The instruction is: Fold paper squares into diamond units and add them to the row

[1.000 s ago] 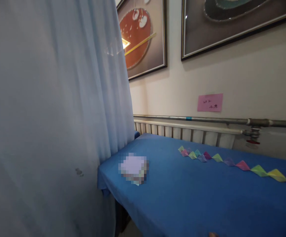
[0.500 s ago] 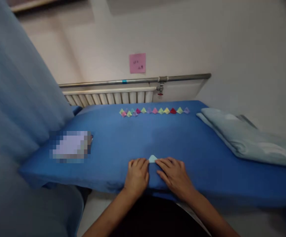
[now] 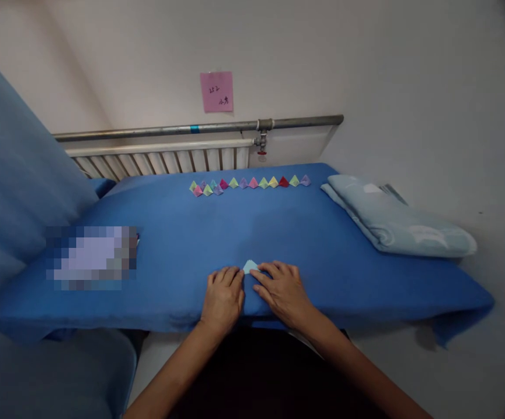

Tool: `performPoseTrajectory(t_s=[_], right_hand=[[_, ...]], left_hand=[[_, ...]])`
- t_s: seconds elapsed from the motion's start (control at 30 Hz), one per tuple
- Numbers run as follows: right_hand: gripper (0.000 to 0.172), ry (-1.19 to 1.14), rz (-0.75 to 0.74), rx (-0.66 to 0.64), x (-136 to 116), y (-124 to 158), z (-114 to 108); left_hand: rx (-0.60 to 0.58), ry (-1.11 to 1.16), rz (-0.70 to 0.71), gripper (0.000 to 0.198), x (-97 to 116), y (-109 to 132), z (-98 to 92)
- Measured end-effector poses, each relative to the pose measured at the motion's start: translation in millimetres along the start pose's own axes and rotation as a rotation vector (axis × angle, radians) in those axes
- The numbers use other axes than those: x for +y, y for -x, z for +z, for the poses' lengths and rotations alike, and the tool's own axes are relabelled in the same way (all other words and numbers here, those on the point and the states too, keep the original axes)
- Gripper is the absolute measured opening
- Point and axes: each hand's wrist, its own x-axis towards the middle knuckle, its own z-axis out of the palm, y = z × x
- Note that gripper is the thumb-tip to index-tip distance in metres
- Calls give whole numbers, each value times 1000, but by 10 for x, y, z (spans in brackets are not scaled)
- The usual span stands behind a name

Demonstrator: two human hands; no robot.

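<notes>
My left hand point(image 3: 223, 295) and my right hand point(image 3: 282, 289) rest side by side on the blue sheet point(image 3: 174, 244) near its front edge. Between their fingertips lies a small light-blue folded paper piece point(image 3: 249, 266); both hands' fingers press down on it, so most of it is hidden. A row of several coloured folded paper triangles point(image 3: 248, 184) lies along the far edge of the sheet, well beyond my hands.
A folded pale-blue blanket point(image 3: 392, 221) lies at the right end. A blurred patch point(image 3: 90, 256) sits on the left of the sheet. A pale curtain point(image 3: 12, 192) hangs at left. A radiator point(image 3: 160, 162), a pipe and a pink note point(image 3: 216, 91) line the wall.
The view swung from the curtain and wall pictures down to the bed, bringing both hands into sight. Over the last half second the hands kept pressing the light-blue paper.
</notes>
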Motion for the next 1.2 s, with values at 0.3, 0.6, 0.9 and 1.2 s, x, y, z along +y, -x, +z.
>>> performPoseTrajectory(t_s=[0.3,0.6,0.9,1.2], right_hand=[[33,2,10,-2,-10,-1,-6],[32,-19,-7,-28,24,1,-27],[31,-29,-35,-39,67,10,-35],[32,-36,-51,-36,126,34,-24]], left_hand=[[22,-26,60,38,9,10,-24],[74,-41,117,31,-23,9,17],[80,-41,135,31,-28,18,20],[88,-12,130,31,-44,47,17]])
